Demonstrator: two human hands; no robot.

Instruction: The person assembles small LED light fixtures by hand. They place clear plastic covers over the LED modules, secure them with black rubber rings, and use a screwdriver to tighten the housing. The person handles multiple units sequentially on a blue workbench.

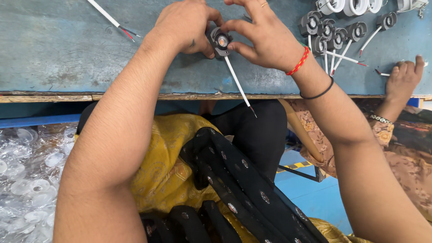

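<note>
Both of my hands hold one small dark round lamp part with an orange centre, just above the blue-green worktable. My left hand pinches its left side. My right hand grips its right side and top with the fingertips. A white cable with red and black wire ends hangs from the part down over the table's front edge. On my right wrist sit a red thread band and a black band.
Several similar dark lamp parts with white cables lie at the table's right. Another person's hand rests on the table edge at far right. A loose white cable lies upper left. A bag of clear plastic lenses sits lower left.
</note>
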